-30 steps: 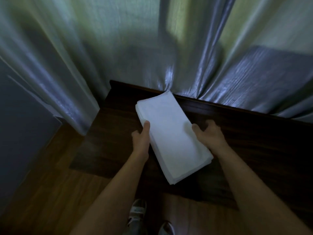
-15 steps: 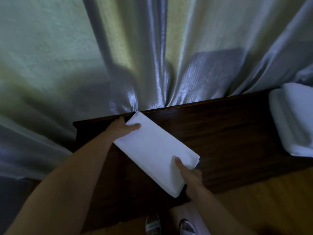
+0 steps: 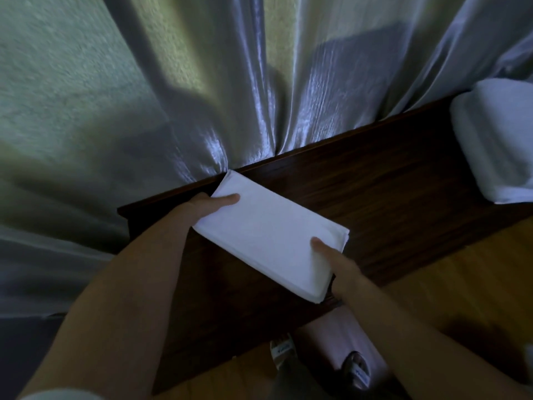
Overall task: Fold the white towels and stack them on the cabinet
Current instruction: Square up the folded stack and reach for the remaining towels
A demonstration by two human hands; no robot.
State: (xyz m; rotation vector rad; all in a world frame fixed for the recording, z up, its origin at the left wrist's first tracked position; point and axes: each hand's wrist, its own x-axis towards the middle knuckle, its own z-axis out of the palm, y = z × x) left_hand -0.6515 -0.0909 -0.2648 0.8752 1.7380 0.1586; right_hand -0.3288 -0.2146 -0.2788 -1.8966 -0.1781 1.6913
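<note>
A folded white towel [image 3: 271, 238] is lying diagonally on the dark wooden cabinet [image 3: 389, 203], its far corner touching the back edge beside the curtain [image 3: 202, 82]. The left hand [image 3: 207, 206] is gripping the far short edge, thumb lying on top, its other fingers hidden underneath. The right hand [image 3: 337, 264] is holding the near short edge the same way, close to the cabinet's front edge. Bare wood is stretching rightward to 1 stack of towels [image 3: 496, 140] at the frame's edge.
</note>
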